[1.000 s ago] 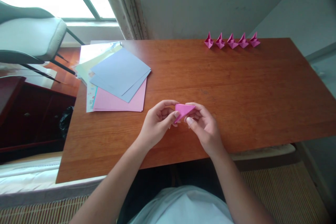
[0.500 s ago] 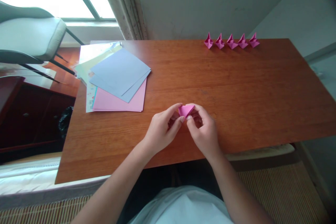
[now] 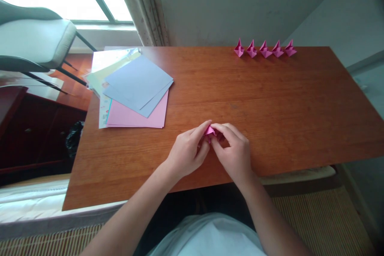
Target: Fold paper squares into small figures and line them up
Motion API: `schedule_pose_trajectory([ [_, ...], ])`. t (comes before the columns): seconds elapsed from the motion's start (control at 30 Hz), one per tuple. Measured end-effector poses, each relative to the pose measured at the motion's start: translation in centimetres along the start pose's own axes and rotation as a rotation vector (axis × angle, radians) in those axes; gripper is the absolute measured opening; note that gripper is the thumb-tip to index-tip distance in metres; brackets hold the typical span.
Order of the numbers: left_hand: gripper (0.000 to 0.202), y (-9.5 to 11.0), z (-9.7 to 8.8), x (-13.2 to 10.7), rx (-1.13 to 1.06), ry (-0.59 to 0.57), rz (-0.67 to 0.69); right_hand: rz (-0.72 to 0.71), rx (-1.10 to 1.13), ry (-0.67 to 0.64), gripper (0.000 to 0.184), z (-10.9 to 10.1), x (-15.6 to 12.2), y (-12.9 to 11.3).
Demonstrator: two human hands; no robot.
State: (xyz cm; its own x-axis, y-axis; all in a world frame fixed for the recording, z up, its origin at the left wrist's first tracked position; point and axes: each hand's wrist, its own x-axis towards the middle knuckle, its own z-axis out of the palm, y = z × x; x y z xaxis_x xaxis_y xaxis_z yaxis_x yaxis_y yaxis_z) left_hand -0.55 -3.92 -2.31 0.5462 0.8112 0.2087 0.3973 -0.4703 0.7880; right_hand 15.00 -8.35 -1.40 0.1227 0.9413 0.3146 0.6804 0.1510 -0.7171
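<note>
A small folded piece of pink paper (image 3: 210,131) is pinched between my two hands, just above the near part of the table. My left hand (image 3: 188,148) grips its left side with thumb and forefinger. On the other side, the fingers and thumb of my right hand (image 3: 233,148) are closed on the paper too. Fingertips cover much of it, so only a pointed upper part shows and its full shape is hidden. Several pink origami figures (image 3: 265,50) with upright points stand in a row along the table's far edge.
On the left of the wooden table (image 3: 270,104) lie blue-grey sheets (image 3: 139,82) over pink sheets (image 3: 138,114), with clear-wrapped paper (image 3: 102,62) underneath. Beyond the table's left end are a chair (image 3: 39,40) and a dark cabinet (image 3: 33,132). A wall and curtain (image 3: 144,8) rise behind.
The pink paper has turned from a flat triangle facing me to a narrower, peaked shape. My fingers have shifted over its top and closed in around it.
</note>
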Motion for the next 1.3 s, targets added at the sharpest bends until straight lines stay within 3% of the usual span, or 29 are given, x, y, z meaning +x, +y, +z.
schedule_pose_trajectory([
  [0.2, 0.04, -0.1, -0.3, 0.1, -0.061, 0.033, -0.075, -0.06, 0.037, -0.014, 0.03, -0.1, -0.3, 0.1],
  [0.5, 0.038, 0.2, -0.8, 0.3, -0.561, -0.008, -0.304, -0.047, 0.147, -0.029, 0.028, -0.7, -0.3, 0.9],
  [0.87, 0.041, 0.8, -1.6, 0.9, -0.857, -0.055, -0.42, -0.128, 0.073, -0.013, 0.03, -0.9, -0.3, 0.7],
  [1.0, 0.039, 0.4, -0.9, 0.7, -0.786, -0.043, -0.374, -0.045, 0.186, -0.058, 0.028, -1.3, -0.4, 0.6],
  [1.17, 0.043, 0.1, -0.2, 0.3, -0.694, -0.058, -0.339, 0.237, 0.368, -0.067, 0.015, -0.8, -0.4, 0.7],
  [1.3, 0.041, 0.5, -0.5, 0.5, -0.721, -0.042, -0.352, 0.322, 0.477, -0.107, 0.013, -0.4, 0.0, 1.0],
])
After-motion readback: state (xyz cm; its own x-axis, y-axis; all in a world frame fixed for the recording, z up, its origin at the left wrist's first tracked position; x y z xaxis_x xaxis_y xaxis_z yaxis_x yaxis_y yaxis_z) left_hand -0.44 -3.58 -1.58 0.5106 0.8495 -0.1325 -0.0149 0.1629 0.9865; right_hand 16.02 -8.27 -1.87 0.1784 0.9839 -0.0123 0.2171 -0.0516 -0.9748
